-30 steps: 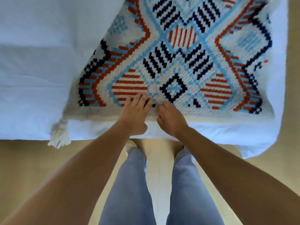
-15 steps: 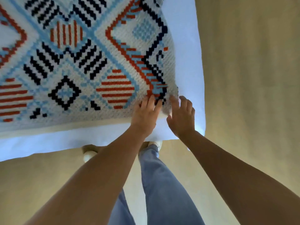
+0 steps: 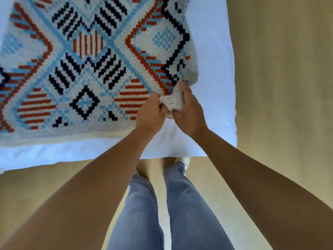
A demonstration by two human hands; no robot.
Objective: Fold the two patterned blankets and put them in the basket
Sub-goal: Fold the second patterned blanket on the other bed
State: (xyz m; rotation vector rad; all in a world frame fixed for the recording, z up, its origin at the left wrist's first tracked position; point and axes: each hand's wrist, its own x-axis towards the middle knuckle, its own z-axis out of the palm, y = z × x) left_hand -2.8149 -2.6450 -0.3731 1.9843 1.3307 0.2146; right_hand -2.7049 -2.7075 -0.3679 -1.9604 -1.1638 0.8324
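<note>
A knitted patterned blanket (image 3: pixel 93 69), cream with orange, light blue and navy shapes, lies spread on a white bed. Its near right corner is bunched up and lifted off the sheet. My left hand (image 3: pixel 150 114) grips that corner from the left. My right hand (image 3: pixel 189 110) grips the same bunched corner from the right, with cream knit showing between the two hands. Only one blanket shows, and no basket is in view.
The white bed sheet (image 3: pixel 212 69) ends in a corner at the right and a front edge just before my legs. Beige floor (image 3: pixel 279 87) runs along the bed's right side and under my feet. My jeans and shoes stand close to the bed edge.
Both hands slid right along the blanket's near edge to its right corner. They went from lying flat on the fabric to gripping and lifting the bunched corner.
</note>
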